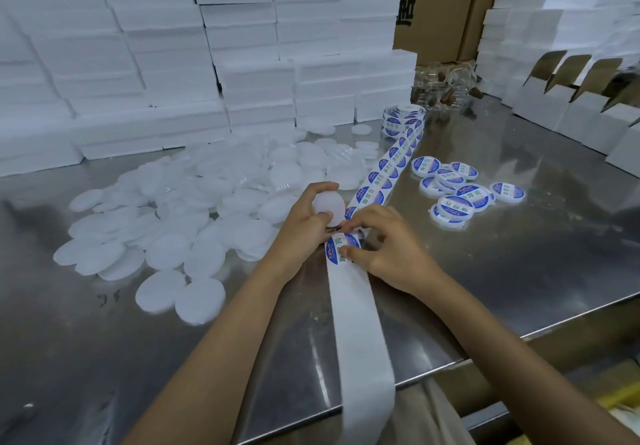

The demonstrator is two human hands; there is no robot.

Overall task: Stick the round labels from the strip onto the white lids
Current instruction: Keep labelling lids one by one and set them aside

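While left hand (304,216) grips bare lid (329,207), right hand (384,247) pinches label (341,247) on strip (360,323); lid pile (194,209) at 9 o'clock, labelled lids (457,188) at 2 on desk (519,271).

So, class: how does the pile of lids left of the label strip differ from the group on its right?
The left pile is plain white and large, its lids heaped and overlapping; the right group is small, and each lid carries a round blue-and-white label. Both lie on the metal table, beside the label strip.
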